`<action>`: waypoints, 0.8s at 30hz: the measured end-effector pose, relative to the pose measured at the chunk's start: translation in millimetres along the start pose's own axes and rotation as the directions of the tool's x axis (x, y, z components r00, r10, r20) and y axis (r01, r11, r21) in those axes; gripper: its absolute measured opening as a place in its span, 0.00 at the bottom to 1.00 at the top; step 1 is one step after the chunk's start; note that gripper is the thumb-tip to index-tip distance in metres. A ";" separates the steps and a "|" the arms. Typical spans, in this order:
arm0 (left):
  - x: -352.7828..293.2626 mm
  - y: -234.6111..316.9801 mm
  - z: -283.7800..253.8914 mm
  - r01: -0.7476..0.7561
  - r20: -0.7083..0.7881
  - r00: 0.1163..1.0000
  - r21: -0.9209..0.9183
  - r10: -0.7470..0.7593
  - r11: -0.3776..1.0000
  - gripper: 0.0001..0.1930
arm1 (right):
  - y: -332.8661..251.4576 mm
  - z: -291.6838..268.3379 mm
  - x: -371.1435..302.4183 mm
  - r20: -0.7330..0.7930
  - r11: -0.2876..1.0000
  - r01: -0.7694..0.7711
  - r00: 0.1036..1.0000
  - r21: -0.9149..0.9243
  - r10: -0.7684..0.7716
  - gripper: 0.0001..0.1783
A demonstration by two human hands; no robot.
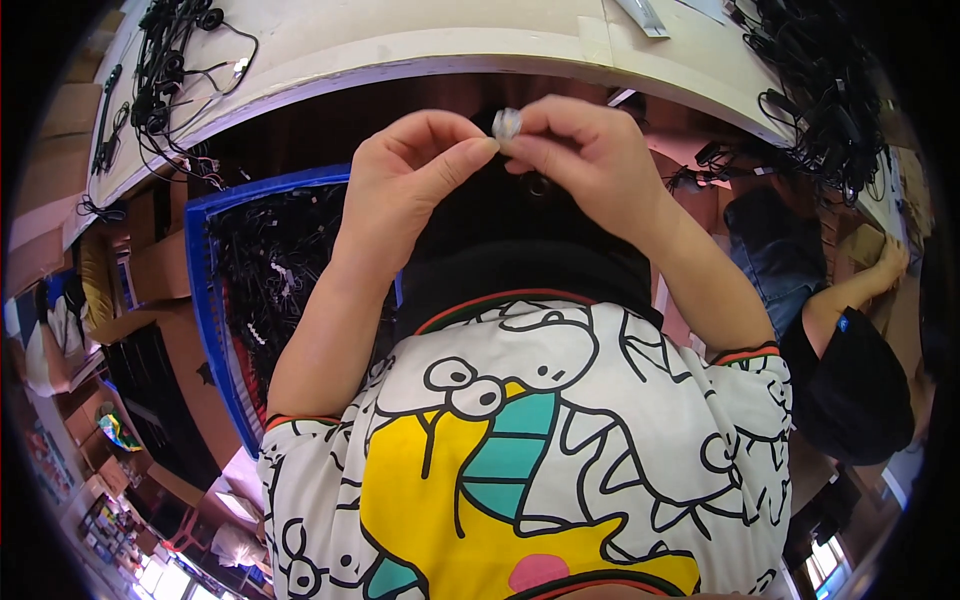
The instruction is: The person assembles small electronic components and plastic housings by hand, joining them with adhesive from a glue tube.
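A small shiny, whitish, partly see-through piece (507, 124) is held up between my two hands, just in front of the table's near edge. My right hand (600, 165) pinches it between thumb and bent index finger. From the other side, the thumb and index finger of my left hand (405, 180) close at its lower edge. What kind of thing it is cannot be made out at this size.
Bundles of black cables lie on the pale table (400, 40), at its left (165, 75) and right (830, 100) ends. A blue crate (195, 270) full of black cables stands left of me. At right, another person (850, 370) in dark clothes sits close by.
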State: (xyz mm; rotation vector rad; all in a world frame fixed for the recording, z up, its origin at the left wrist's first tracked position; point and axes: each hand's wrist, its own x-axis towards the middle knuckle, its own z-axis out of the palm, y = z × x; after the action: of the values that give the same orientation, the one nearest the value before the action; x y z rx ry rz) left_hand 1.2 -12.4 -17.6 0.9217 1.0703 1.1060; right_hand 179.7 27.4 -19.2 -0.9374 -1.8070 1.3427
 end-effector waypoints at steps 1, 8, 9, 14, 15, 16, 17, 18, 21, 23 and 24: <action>2.4 -7.3 -0.3 -0.008 0.000 1.000 0.001 0.008 1.000 0.14 | 1.5 -0.9 4.3 -0.009 0.980 -0.088 0.996 0.179 0.091 0.07; 12.2 -66.4 29.7 -0.209 0.249 0.939 -0.128 0.236 0.969 0.29 | -2.3 -10.4 6.5 -0.037 0.769 -0.238 0.946 0.593 0.321 0.07; 11.8 -65.2 30.4 -0.169 0.158 0.963 -0.272 0.217 0.947 0.25 | -12.0 -15.5 2.7 -0.069 0.860 -0.115 0.983 0.498 0.172 0.07; 16.4 -21.6 24.1 -0.159 0.184 0.952 -0.383 0.243 0.910 0.09 | -25.2 -22.2 -3.6 0.317 0.539 0.745 0.660 -0.393 -0.681 0.08; 15.0 -12.1 23.7 -0.118 0.162 0.973 -0.257 0.163 0.959 0.08 | -25.9 -26.2 -0.6 0.412 0.509 0.772 0.634 -0.381 -0.654 0.08; 15.4 -7.3 23.1 -0.134 0.097 0.983 -0.193 0.155 0.972 0.07 | -29.0 -35.1 6.8 0.374 0.487 0.747 0.655 -0.454 -0.656 0.09; 16.5 -1.1 19.8 -0.130 0.075 0.987 -0.161 0.143 0.978 0.07 | -32.9 -47.2 18.8 0.334 0.467 0.714 0.674 -0.521 -0.659 0.09; 16.7 3.7 15.3 -0.170 0.058 0.982 -0.113 0.178 0.979 0.07 | -35.6 -59.1 32.5 0.230 0.458 0.582 0.752 -0.672 -0.618 0.09; 16.3 12.1 7.0 -0.197 0.020 0.980 -0.063 0.199 0.978 0.09 | -25.6 -94.7 79.7 -0.209 0.508 -0.013 0.920 -0.861 -0.331 0.19; 19.8 12.8 3.4 -0.202 0.059 0.977 -0.039 0.204 0.979 0.09 | -15.1 -105.1 98.6 -0.222 0.408 -0.095 0.935 -0.908 -0.277 0.25; 20.1 15.2 1.0 -0.176 0.086 0.980 -0.018 0.177 0.984 0.09 | -18.3 -104.3 109.5 -0.234 0.353 -0.188 0.968 -0.916 -0.090 0.25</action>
State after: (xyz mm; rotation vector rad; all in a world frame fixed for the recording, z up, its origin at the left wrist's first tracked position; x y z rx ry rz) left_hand 0.9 10.4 -6.9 1.0634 0.9239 1.2035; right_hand 211.0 166.8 33.9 -1.6520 -2.3232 -0.0245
